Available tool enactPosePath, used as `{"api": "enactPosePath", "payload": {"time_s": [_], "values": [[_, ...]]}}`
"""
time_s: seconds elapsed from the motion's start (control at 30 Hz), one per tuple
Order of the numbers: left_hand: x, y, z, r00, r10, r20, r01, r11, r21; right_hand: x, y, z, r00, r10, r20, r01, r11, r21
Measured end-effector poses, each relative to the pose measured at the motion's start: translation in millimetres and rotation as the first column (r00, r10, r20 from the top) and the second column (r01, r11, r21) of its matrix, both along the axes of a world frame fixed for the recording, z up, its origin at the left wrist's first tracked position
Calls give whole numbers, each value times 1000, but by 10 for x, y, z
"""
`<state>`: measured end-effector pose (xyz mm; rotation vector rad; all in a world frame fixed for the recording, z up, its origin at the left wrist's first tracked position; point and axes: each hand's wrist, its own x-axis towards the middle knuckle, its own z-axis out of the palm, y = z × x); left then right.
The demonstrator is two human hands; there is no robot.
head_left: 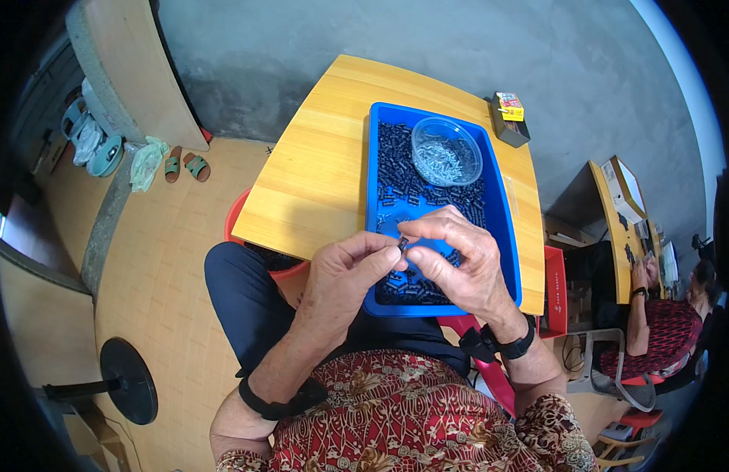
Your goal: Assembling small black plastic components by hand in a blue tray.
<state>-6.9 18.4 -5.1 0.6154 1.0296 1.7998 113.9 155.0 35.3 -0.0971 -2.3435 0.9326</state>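
Head view: our left hand [345,271] and right hand [459,259] pinch one small black part [402,245] together over the blue tray [506,236]; we judge assembly underway, needing steady alignment next.

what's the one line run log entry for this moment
left hand pinching small black part | right hand pinching same part | over blue tray of black parts | clear bowl in tray | wooden table

- A small dark box [508,126] sits at the far right corner of the wooden table [317,173], beside the blue tray [506,236].
- On top of it lies a yellow-and-red packet [510,106], rectangular.
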Motion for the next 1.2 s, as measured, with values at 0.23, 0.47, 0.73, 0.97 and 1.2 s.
{"api": "enactPosePath", "payload": {"time_s": [0.23, 0.47, 0.73, 0.97, 1.2], "values": [[-3, -1, 17, 1000, -11, -4, 11, 1000, -27, -32, 30, 30, 997, 67, 30, -62, 989, -133], [1, -12, -2, 999, -25, -20, 25, 999, -37, -19, 24, -25, 998, 67, 10, -67, 996, -59], [22, 2, 2, 999, 37, 2, -37, 999, -8, -40, -46, -53, 996, -53, -70, 74, 941, 332], [-7, -2, 24, 999, 24, 21, -23, 998, -67, -54, -39, -69, 992, -56, -109, 85, 955, 284], [-12, -10, 49, 999, 5, 47, -3, 999, -45, -68, -26, -114, 993, -35, -115, 63, 967, 245]]}}
